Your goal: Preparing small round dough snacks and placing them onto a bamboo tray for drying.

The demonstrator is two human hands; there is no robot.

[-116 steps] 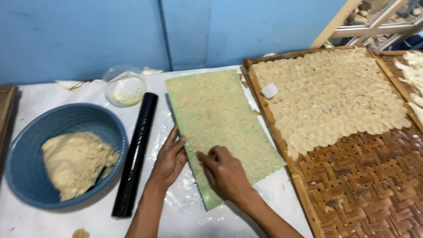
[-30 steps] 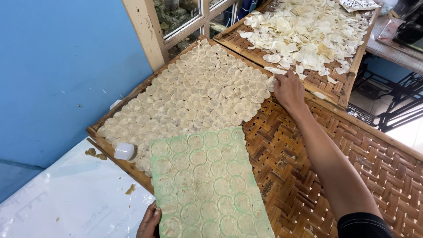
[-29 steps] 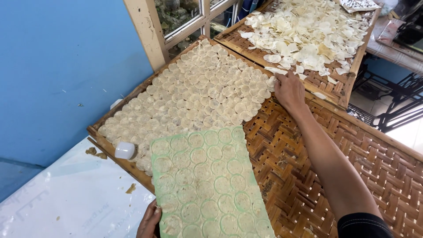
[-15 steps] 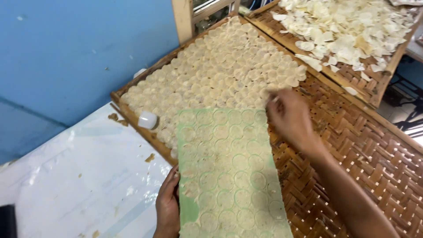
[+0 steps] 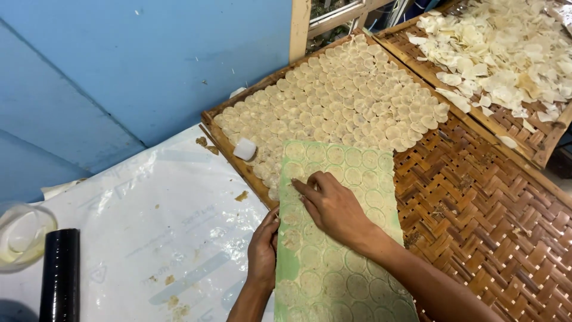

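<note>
On the green sheet (image 5: 339, 250), right hand (image 5: 333, 206) presses flat, fingers spread.

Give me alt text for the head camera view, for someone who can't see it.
A person's right hand presses on a green sheet covered with thin dough rounds, while the left hand grips the sheet's left edge. The sheet lies partly over a woven bamboo tray already tiled with pale dough discs.
</note>
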